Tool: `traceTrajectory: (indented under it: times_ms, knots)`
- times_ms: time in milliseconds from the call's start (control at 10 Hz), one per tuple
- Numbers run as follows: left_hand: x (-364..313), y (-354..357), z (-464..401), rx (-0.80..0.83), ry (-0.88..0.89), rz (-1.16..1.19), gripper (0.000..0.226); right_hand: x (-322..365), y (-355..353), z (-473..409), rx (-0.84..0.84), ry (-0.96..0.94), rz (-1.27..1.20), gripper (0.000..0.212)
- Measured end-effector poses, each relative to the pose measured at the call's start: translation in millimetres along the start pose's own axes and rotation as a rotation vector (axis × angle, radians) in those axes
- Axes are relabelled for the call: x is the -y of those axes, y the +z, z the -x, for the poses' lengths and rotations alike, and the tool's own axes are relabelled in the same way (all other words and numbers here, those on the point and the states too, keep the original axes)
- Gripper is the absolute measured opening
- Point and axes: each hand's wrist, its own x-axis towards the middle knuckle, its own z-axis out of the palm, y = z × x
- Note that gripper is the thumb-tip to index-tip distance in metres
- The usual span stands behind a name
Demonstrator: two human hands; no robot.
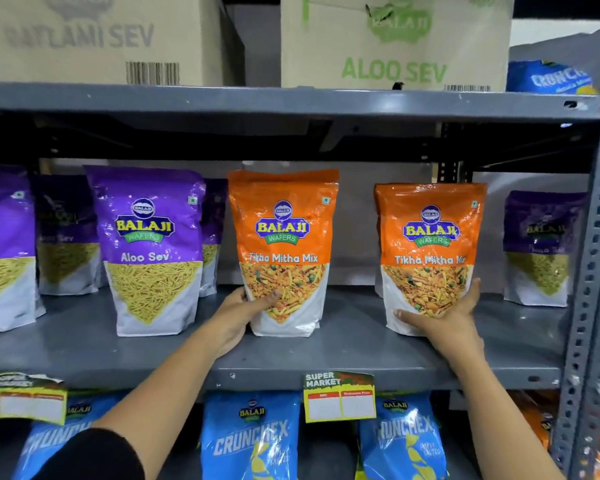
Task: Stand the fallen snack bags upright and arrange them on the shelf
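Observation:
Two orange Tikha Mitha Mix bags stand upright on the grey middle shelf. My left hand grips the lower left edge of the centre orange bag, thumb across its front. My right hand holds the bottom of the right orange bag, fingers spread over its lower front and right side. A purple Aloo Sev bag stands upright to the left of both. More purple bags stand behind it and at the far left. Another purple bag stands at the far right, further back.
Cardboard boxes sit on the top shelf, with a blue bag beside them. Blue Crunchex bags fill the shelf below. Price tags hang from the shelf's front edge. A perforated steel upright bounds the right side.

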Motion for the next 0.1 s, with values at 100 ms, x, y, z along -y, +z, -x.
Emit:
traceTrajectory:
  times_ms: [100]
  knots:
    - [5.5, -0.9, 2.7, -0.151, 0.074, -0.135, 0.095, 4.7, 7.1, 6.5, -0.201, -0.060, -0.055, 0.124]
